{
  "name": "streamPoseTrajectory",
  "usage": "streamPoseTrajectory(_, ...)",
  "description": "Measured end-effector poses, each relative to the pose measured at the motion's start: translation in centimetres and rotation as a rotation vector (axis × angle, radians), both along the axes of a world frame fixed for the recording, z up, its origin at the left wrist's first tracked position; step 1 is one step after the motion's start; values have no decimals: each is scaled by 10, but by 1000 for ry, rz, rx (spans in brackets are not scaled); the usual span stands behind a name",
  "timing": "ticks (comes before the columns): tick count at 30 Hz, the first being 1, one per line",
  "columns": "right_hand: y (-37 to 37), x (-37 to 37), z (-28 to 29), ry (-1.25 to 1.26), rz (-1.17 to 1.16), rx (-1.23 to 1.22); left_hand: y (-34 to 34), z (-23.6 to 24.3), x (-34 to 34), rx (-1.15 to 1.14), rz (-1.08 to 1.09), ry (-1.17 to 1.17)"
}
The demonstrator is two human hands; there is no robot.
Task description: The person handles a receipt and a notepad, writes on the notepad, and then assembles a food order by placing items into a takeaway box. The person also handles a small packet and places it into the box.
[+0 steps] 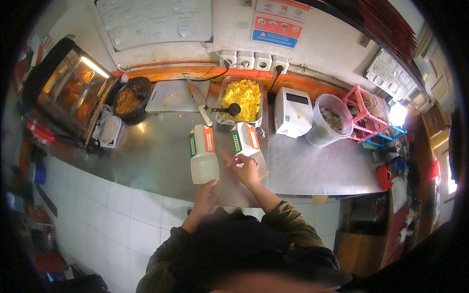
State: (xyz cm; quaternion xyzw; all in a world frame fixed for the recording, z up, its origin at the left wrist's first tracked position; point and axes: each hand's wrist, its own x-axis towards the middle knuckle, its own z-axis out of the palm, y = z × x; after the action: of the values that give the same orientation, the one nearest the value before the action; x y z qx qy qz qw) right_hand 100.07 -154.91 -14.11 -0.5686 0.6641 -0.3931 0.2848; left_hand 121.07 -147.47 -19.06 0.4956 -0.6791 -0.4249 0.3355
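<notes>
Two paper food boxes with green and orange printed sides stand side by side on the steel counter, the left box (203,166) and the right box (245,138). My left hand (207,195) is at the near right corner of the left box; its fingers are bunched and blurred, so their grip is unclear. Over the near part of the right box, my right hand (248,172) is closed, with one finger reaching left. A small whitish bit shows at its fingers, too small to name. Beyond the boxes, a clear tub (261,118) holds yellow food (244,94) and a black scoop (233,109).
A knife (198,100) lies partly on a white cutting board (168,96). Left are a black bowl (132,97) of brown crumbs and a lit food warmer (73,93). Right are a white dispenser (293,111), a translucent bucket (328,122) and a pink rack (361,112).
</notes>
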Motion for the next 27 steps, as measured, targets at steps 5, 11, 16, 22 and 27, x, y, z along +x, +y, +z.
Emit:
streamPoseTrajectory(5, 29, -14, -12, 252, -55, 33, -10, 6, 20, -89, -60, -134)
streamPoseTrajectory(11, 20, -79, -44, 407, -439, 211, -21, 20, 34, -229, -87, -164)
streamPoseTrajectory(16, 33, -76, -52, 383, -329, 121, -32, 16, 42, -298, -110, -138)
streamPoseTrajectory(22, 47, -32, -6, 246, -319, 28, -38, 0, 53, -256, -30, -77)
streamPoseTrajectory(27, 37, 32, 7, 111, -195, 13, -46, 10, 88, -289, 165, -158)
